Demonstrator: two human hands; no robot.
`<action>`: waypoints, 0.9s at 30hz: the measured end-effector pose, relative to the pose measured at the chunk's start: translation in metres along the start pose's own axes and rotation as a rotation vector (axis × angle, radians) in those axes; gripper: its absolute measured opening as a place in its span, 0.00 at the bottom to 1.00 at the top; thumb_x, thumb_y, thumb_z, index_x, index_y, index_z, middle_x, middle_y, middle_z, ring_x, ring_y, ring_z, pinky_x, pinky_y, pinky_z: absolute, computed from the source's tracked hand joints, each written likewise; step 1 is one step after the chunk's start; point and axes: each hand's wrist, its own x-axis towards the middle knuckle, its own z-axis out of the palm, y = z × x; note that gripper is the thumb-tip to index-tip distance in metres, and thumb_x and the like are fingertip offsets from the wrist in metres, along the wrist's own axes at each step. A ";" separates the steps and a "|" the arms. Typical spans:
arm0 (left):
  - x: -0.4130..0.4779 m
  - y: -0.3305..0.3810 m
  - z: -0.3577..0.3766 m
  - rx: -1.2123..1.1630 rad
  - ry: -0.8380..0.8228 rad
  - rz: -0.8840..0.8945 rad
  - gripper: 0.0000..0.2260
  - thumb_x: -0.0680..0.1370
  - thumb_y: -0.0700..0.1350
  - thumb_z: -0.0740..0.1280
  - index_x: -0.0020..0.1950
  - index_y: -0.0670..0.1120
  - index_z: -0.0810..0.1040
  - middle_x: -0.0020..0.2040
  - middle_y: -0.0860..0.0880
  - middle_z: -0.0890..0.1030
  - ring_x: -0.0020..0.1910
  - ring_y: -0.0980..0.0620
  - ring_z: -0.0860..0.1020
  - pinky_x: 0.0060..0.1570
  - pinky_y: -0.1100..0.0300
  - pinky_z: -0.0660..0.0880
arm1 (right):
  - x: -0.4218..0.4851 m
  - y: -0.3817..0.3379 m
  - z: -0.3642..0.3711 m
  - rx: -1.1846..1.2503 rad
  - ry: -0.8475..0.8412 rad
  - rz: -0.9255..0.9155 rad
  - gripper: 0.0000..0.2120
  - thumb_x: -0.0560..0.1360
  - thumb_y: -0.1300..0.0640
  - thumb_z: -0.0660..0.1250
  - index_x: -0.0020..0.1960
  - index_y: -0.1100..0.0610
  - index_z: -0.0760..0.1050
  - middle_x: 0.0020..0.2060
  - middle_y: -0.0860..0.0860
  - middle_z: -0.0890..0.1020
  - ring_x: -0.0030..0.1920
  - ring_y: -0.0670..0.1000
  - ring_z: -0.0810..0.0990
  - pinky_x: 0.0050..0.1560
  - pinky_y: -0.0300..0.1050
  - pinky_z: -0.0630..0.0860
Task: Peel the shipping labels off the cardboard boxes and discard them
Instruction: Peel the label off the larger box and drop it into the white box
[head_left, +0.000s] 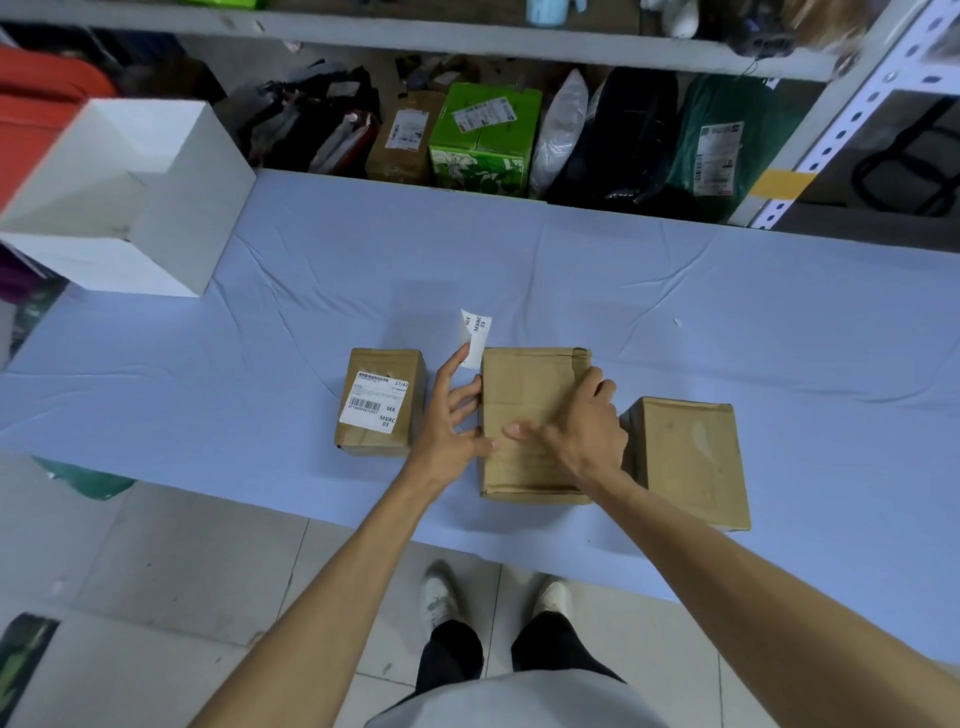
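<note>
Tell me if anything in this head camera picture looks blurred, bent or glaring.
Head view: the shelf rail and table edges bow from the wide lens; the top right corner is smeared; the label on the left box reads sharply; light is soft, without glare.

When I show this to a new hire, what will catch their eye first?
At the middle of the table, a peeled label sticks up from a fingertip of the left hand, while the right hand presses the bare middle box. The left box still wears its printed label; a big white box sits far left.
</note>
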 end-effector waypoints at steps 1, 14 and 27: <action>0.000 0.000 -0.001 -0.003 0.003 -0.003 0.50 0.64 0.24 0.73 0.73 0.64 0.59 0.67 0.45 0.73 0.68 0.49 0.72 0.62 0.45 0.75 | 0.001 0.000 -0.001 0.026 0.014 0.001 0.47 0.58 0.35 0.76 0.64 0.58 0.58 0.57 0.55 0.69 0.55 0.61 0.75 0.45 0.54 0.73; -0.003 0.000 0.002 -0.006 0.008 -0.019 0.50 0.65 0.22 0.71 0.71 0.68 0.60 0.63 0.49 0.76 0.65 0.48 0.74 0.52 0.50 0.80 | 0.001 -0.008 -0.005 0.026 -0.034 0.094 0.56 0.57 0.28 0.72 0.70 0.59 0.53 0.65 0.57 0.66 0.61 0.61 0.73 0.52 0.55 0.72; 0.004 0.006 -0.002 0.013 -0.004 0.010 0.52 0.65 0.22 0.71 0.71 0.67 0.57 0.64 0.51 0.74 0.63 0.55 0.75 0.50 0.55 0.81 | 0.001 0.012 -0.010 0.069 0.062 -0.034 0.18 0.79 0.47 0.59 0.60 0.59 0.61 0.53 0.56 0.72 0.43 0.59 0.73 0.41 0.50 0.69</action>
